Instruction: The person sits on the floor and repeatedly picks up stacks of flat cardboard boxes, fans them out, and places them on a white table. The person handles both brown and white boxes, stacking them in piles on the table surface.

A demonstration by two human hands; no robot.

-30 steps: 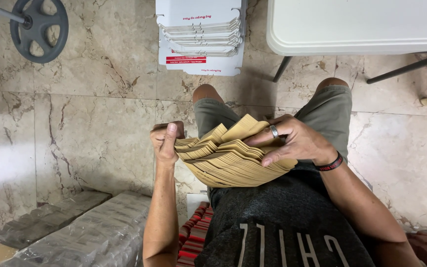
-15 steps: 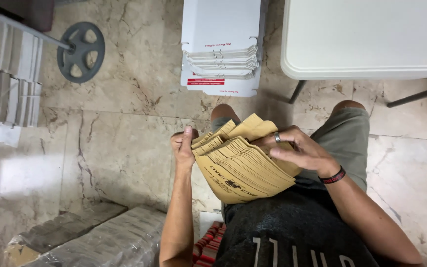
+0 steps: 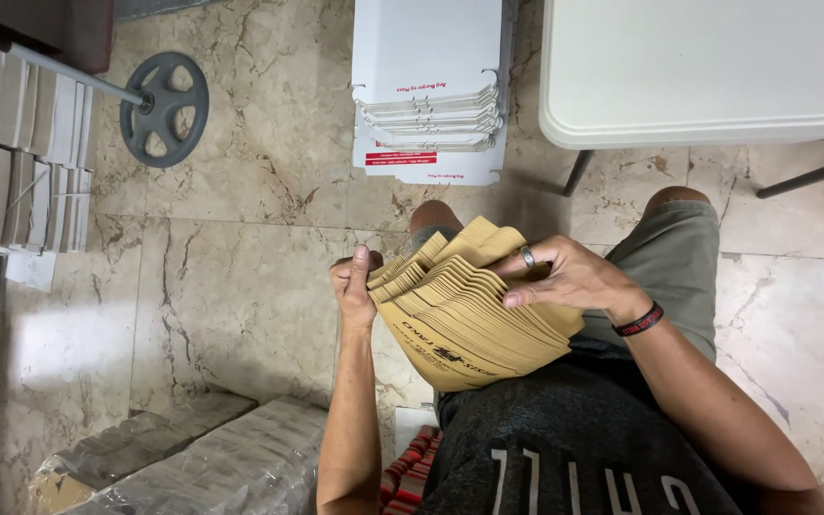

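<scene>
Brown paper bags (image 3: 469, 315), flat and stacked in a fanned bundle, rest on the person's lap between the two hands. On the near face of the bundle there is dark print. The left hand (image 3: 355, 286) grips the bundle's left edge, thumb up along the side and fingers curled behind it. The right hand (image 3: 565, 278) lies over the top right of the bundle with its fingers spread across the fanned edges, pressing them; a ring sits on one finger and a dark wristband (image 3: 639, 320) circles the wrist just behind it.

Beyond the hands, on the marble floor (image 3: 231, 257), stands a stack of flat white boxes (image 3: 428, 86) with red print along one edge. To the right of that stack, past the right hand, is the corner of a white folding counter (image 3: 708, 67) on dark legs. Far out to the left of the left hand a grey weight plate (image 3: 164, 109) sits on a metal bar, and beside it stand upright rows of flat grey cartons (image 3: 21, 162). Below the left forearm, near the person, lie bundles wrapped in clear plastic (image 3: 202, 458).
</scene>
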